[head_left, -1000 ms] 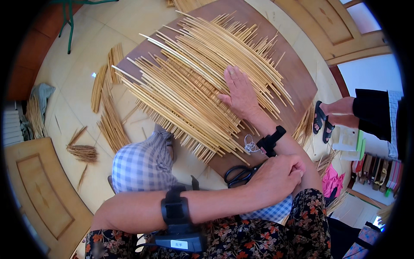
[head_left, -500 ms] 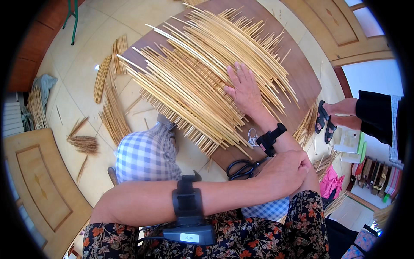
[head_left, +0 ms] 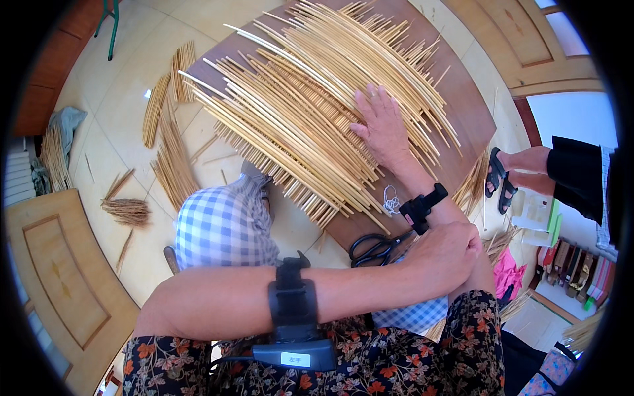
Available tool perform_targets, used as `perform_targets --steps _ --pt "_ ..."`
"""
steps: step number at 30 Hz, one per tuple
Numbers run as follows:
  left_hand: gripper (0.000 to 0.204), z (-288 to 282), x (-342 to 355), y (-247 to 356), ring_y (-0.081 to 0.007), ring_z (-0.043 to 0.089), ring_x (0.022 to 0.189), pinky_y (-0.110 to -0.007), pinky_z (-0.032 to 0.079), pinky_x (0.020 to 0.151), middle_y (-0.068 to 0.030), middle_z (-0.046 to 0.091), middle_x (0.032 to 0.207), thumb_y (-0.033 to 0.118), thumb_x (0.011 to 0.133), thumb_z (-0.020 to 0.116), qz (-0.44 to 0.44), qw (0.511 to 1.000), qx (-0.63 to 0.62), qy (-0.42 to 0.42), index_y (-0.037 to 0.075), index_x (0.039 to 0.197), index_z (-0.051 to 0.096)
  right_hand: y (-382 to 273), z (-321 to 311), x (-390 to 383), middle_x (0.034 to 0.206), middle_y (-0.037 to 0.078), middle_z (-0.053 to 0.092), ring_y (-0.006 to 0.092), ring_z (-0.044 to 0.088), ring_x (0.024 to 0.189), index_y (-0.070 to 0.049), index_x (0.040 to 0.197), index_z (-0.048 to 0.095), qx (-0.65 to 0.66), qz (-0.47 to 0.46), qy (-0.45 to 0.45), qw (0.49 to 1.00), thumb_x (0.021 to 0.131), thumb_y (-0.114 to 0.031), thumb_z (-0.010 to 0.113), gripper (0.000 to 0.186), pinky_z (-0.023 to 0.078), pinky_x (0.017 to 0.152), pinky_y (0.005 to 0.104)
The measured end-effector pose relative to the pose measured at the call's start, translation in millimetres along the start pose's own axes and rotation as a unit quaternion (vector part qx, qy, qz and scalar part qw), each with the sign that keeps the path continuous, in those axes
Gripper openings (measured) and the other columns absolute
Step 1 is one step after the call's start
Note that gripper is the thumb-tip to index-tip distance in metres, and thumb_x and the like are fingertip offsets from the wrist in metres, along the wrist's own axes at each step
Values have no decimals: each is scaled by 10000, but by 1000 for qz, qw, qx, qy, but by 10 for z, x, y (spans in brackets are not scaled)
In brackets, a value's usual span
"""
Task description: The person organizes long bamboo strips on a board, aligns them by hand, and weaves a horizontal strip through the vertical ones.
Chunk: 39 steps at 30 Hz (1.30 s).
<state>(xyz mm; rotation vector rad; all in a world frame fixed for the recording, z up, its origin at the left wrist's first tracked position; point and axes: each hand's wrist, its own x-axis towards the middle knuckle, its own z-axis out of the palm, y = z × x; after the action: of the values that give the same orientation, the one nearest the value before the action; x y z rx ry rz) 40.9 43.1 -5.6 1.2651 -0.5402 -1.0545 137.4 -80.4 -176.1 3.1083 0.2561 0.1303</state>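
Observation:
Long pale straw-coloured stalks (head_left: 290,125) lie side by side over shorter crosswise ones, forming a wide latticed mat on a brown table. My right hand (head_left: 385,131) lies flat on them, fingers stretched and spread, holding nothing. My left arm crosses in front of me. Its hand (head_left: 444,254) is closed in a loose fist against my right forearm, and anything inside its fingers is hidden. Beside the stalks' near ends lies a small tangle of white string (head_left: 391,200). Black-handled scissors (head_left: 372,250) rest at the table's near edge, partly behind my left arm.
Table (head_left: 470,132) surface shows at the right. Left of it, a blue-and-white checked cloth (head_left: 221,224) covers a seat-like shape. Bundles of stalks (head_left: 173,168) and a bristly bunch (head_left: 127,210) lie on the tiled floor. Another person's sandalled feet (head_left: 502,181) are at the right.
The view has shifted slightly. My right hand has slid a little to the right over the stalks, still flat. My left fist stays against the right forearm.

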Motion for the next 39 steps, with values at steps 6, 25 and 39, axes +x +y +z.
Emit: perform_targets --steps 6,25,39 --pt "148 -83 -30 -25 -304 638 716 -395 492 668 -167 631 746 131 858 533 8 999 45 -4 1 891 597 34 -276 -356 1442 224 367 353 305 1367 -35 1426 341 126 92 51 986 956 -395 470 606 249 1121 429" --pt "207 -78 -147 -279 -300 655 802 -390 500 741 -167 670 846 169 875 548 -38 974 177 -134 -8 954 621 77 -557 -1311 884 98 619 319 633 781 -91 953 538 87 270 -90 955 799 -258 688 273 499 640 441" --pt "182 70 -6 -253 -326 648 788 -409 497 729 -180 667 836 154 882 542 -18 976 180 -125 -6 918 620 198 -371 -1087 856 98 641 288 649 760 -76 884 577 21 192 -112 975 783 -233 678 212 513 613 425"
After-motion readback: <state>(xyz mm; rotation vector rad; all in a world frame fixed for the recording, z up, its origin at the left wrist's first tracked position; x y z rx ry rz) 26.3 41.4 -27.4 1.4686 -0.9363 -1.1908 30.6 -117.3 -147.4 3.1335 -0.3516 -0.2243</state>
